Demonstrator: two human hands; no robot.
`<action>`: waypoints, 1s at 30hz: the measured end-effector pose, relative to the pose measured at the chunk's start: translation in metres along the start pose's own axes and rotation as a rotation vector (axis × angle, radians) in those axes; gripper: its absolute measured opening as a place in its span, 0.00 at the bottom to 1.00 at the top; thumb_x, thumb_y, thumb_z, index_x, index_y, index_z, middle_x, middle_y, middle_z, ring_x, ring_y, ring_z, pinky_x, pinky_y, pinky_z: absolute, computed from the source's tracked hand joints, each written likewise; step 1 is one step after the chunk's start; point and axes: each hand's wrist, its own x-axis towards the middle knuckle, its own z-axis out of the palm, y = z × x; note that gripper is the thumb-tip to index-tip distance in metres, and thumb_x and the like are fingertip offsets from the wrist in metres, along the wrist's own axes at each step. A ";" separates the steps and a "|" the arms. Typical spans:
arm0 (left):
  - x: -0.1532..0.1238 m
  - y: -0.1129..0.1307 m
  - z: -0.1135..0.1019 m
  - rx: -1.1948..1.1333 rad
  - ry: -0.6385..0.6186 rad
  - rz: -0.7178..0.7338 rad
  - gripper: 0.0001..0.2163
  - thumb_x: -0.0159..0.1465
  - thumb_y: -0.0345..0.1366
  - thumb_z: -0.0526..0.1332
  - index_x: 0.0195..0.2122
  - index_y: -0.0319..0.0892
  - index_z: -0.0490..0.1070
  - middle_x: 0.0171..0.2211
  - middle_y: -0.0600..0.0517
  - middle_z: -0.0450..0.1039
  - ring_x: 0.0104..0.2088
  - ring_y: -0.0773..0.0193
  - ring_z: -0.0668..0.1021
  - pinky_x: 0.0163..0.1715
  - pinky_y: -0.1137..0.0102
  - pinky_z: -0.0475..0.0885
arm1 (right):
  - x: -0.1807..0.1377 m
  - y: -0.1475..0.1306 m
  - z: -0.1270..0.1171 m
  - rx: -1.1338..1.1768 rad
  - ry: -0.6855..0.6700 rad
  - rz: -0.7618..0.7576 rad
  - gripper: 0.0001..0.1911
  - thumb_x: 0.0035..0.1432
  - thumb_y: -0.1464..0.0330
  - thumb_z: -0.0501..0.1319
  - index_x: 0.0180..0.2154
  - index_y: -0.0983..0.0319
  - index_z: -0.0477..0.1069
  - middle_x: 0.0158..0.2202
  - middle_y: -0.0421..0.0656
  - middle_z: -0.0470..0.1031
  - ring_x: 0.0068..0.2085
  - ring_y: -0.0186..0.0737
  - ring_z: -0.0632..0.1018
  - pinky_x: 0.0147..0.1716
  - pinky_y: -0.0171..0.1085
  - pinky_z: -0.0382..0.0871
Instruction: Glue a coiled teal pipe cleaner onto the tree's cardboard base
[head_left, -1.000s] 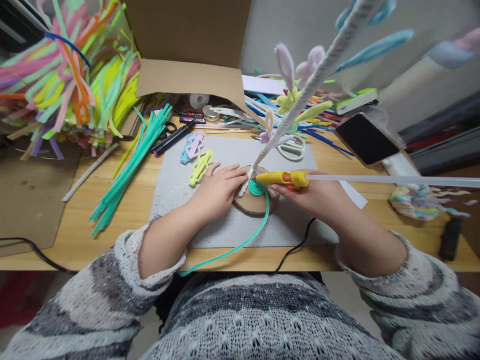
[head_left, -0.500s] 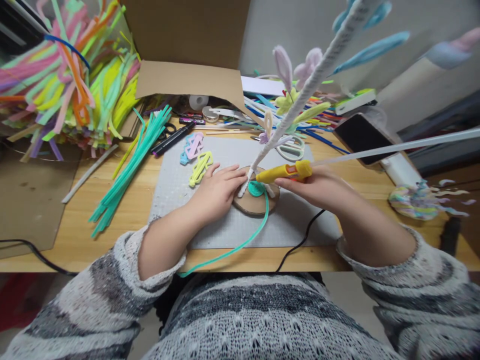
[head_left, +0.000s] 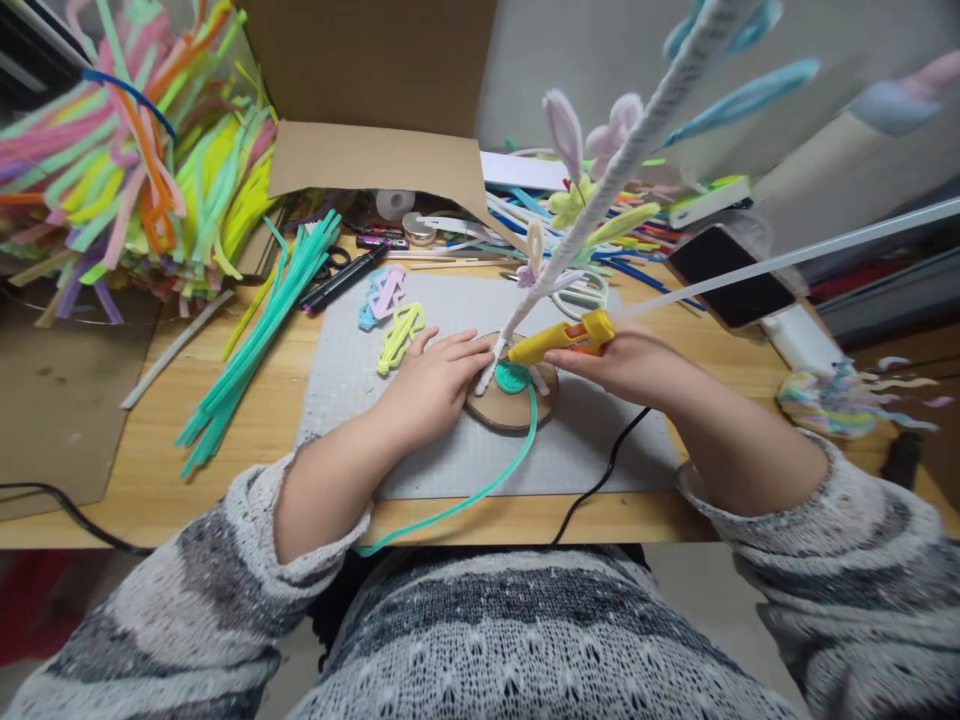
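My right hand (head_left: 637, 365) is closed around a yellow hot glue gun (head_left: 559, 342) with a long clear glue stick (head_left: 720, 285) out of its back. Its nozzle points at a coil of turquoise pipe cleaner (head_left: 513, 377) on a round cardboard base (head_left: 502, 412). From the coil a loose turquoise tail curves toward the table's front edge. My left hand (head_left: 442, 385) lies with fingers stretched out, fingertips at the base's left edge beside the foot of a white wrapped stem (head_left: 559, 258). The stem leans up to the right, with pastel pipe-cleaner flowers near it.
Under the base lies a grey cutting mat (head_left: 450, 470). Yellow and pink-blue zigzag clips (head_left: 400, 338) sit on it. Turquoise pipe cleaners (head_left: 259, 345), a black marker (head_left: 345, 280) and a large multicoloured bundle (head_left: 142, 160) are left. A phone (head_left: 731, 275) lies right; a black cord (head_left: 611, 465) runs in front.
The glue gun has shifted slightly left, its back end tipping up, and the glue stick now slopes more steeply. My left hand and the base have stayed put.
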 end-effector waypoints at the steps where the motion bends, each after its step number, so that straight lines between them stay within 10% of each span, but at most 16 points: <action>1: 0.000 0.000 0.000 0.000 -0.001 -0.001 0.19 0.65 0.27 0.52 0.56 0.48 0.68 0.61 0.51 0.65 0.63 0.57 0.64 0.61 0.48 0.50 | 0.000 0.001 0.000 0.007 0.005 -0.006 0.14 0.53 0.54 0.62 0.34 0.56 0.78 0.29 0.39 0.79 0.29 0.39 0.75 0.28 0.37 0.66; 30: 0.000 -0.001 0.001 -0.007 0.003 -0.002 0.18 0.65 0.27 0.52 0.54 0.45 0.69 0.59 0.49 0.67 0.62 0.56 0.65 0.61 0.49 0.51 | -0.005 0.012 -0.002 0.026 0.076 0.049 0.12 0.50 0.55 0.64 0.32 0.55 0.79 0.27 0.39 0.78 0.27 0.39 0.75 0.26 0.36 0.67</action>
